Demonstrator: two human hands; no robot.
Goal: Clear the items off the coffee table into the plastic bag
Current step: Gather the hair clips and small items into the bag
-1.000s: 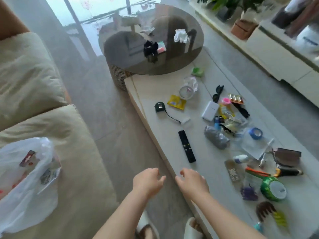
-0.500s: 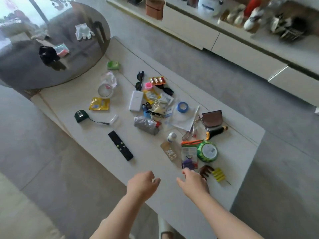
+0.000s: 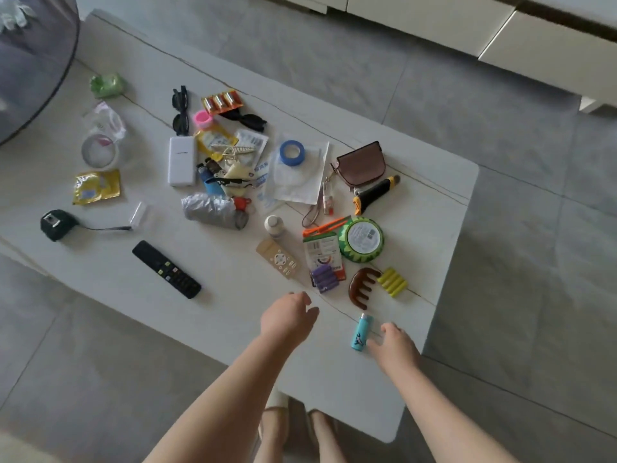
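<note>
Barcode label on green tin (image 3: pixel 360 239), print perhaps too blurred

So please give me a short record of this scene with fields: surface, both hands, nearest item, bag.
surface: white coffee table with many small items on it
left hand: open, holds nothing, above the table
right hand: open, beside the blue tube; contact unclear
nearest item: blue tube
bag: not in view
</note>
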